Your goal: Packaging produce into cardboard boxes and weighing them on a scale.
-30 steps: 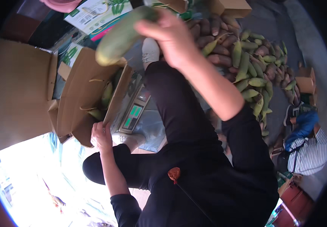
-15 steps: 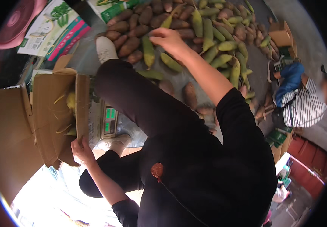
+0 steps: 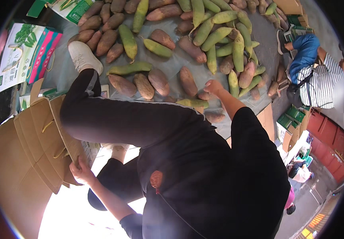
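My left hand (image 3: pixel 82 172) grips the lower edge of an open cardboard box (image 3: pixel 32 139), thumb on the flap. My right hand (image 3: pixel 215 87) is low over the spread vegetables, fingers bent together beside a brownish-red root vegetable (image 3: pixel 205 96); whether anything is in them is hidden. Another reddish root (image 3: pixel 188 81) lies just left of that hand, and a long green radish (image 3: pixel 192 103) lies below it. More green radishes (image 3: pixel 128 42) and reddish-brown roots (image 3: pixel 107 42) are strewn over the grey sheet (image 3: pixel 100 77).
My bent leg (image 3: pixel 136 119) crosses between box and vegetables, its white shoe (image 3: pixel 84 56) beside the roots. Printed cartons (image 3: pixel 25 55) stand at upper left. At right, a person in a striped top (image 3: pixel 319 85) sits near green boxes (image 3: pixel 293 117).
My right hand has moved from the upper pile down and right, its fingers drawing together. My left hand stays on the box edge. My knee has shifted left, covering the scale's display.
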`<state>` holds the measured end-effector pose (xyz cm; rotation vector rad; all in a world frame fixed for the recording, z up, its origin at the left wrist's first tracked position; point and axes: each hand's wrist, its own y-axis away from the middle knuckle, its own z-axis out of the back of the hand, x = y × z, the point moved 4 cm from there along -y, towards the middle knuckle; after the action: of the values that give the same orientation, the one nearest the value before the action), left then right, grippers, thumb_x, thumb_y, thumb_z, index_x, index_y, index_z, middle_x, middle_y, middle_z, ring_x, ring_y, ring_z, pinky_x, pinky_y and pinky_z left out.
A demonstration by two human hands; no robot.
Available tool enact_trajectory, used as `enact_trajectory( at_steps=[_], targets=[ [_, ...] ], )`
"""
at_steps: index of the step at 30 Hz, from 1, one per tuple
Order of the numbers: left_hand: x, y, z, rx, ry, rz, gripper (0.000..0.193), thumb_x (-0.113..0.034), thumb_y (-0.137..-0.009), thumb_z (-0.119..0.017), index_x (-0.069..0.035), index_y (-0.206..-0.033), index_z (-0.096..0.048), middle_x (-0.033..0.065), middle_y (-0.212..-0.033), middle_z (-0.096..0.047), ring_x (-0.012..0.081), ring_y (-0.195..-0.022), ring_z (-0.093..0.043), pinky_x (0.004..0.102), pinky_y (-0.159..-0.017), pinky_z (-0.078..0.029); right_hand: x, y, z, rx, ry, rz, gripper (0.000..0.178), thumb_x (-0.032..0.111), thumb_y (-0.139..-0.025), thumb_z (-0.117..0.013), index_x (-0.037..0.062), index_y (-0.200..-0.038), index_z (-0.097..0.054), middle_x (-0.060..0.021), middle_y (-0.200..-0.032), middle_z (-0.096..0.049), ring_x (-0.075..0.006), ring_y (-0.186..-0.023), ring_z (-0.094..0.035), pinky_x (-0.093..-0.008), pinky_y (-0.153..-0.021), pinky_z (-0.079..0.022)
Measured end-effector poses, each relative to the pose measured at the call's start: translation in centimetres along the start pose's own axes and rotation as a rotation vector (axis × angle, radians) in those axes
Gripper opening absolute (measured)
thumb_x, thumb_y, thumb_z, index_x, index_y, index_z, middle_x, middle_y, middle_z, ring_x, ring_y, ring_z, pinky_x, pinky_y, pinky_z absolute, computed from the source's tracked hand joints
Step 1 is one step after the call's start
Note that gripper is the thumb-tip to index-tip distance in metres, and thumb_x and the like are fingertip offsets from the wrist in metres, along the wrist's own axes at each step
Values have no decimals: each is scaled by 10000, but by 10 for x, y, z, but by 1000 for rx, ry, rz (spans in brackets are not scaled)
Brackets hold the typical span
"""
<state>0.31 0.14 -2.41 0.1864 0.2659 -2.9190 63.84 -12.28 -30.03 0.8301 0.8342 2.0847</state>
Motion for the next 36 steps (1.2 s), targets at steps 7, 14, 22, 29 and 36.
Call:
enact_trajectory(
  at_steps=[7,14,22,29,36],
  targets=[
    [-5,-5,-5,3,-20,35,283,-266,-792,-682,3,-830,-600,121,-805,-627,280,-705,-614,394,-619,-481,-22,34,-47,185,362,211,445,257,-673,-699,201,-1109,-626,-76,-1065,-643,-260,-905,-629,-363,-782,-488],
    [2,-2,1,45,-49,142,360,-312,-804,-668,29,-909,-618,172,-870,-647,305,-772,-617,398,-699,-477,-27,76,-55,213,-570,-738,431,257,-798,-679,73,-1155,-523,-114,-1061,-564,-298,-979,-571,-431,-735,-522],
    [8,0,-5,38,-18,123,304,-277,-806,-659,14,-858,-587,145,-831,-629,305,-749,-604,395,-679,-469,-59,60,-99,52,-1100,-908,387,240,-839,-645,98,-1163,-488,-79,-1185,-469,-303,-1042,-509,-488,-837,-472],
    [13,0,-8,21,-77,102,302,-279,-792,-670,-2,-881,-592,129,-832,-620,298,-745,-602,398,-674,-466,-67,57,-106,7,-1177,-961,326,217,-819,-661,108,-1089,-515,-58,-1037,-503,-260,-986,-508,-458,-845,-447],
    [7,-2,-6,39,-56,95,276,-255,-805,-658,-3,-902,-599,116,-833,-607,284,-732,-598,383,-667,-465,-56,56,-95,-6,-1321,-957,355,236,-793,-692,86,-1060,-513,-79,-1029,-507,-254,-982,-523,-467,-878,-413]
  ],
)
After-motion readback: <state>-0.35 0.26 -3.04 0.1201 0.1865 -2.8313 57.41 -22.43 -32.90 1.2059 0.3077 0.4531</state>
